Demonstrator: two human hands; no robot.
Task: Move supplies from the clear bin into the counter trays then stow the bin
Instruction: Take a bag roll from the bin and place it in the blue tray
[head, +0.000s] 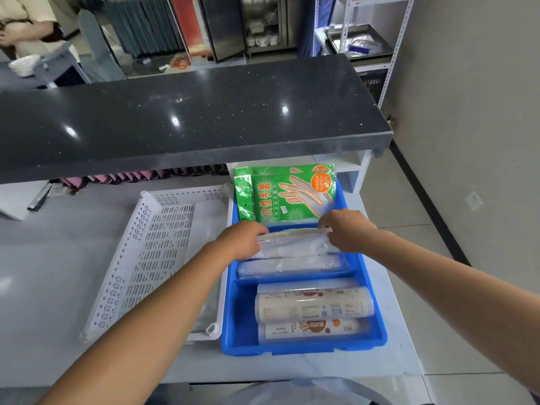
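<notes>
Both hands meet over the middle compartment of a glossy blue plastic tray with low dividing walls. The left hand and the right hand each pinch one end of a soft, crinkled clear plastic packet, fingers curled on its upper edge. Just beyond the hands, green glove packets printed with a hand outline stand tilted in the far compartment. Below the held packet lies another flat clear packet. Nearer the person than the hands, labelled rolls of film lie side by side in the near compartment. Left of the left hand sits a white perforated tray, rectangular, with lattice sides. A dark speckled stone counter ledge overhangs beyond the hands, shading the far compartment.
</notes>
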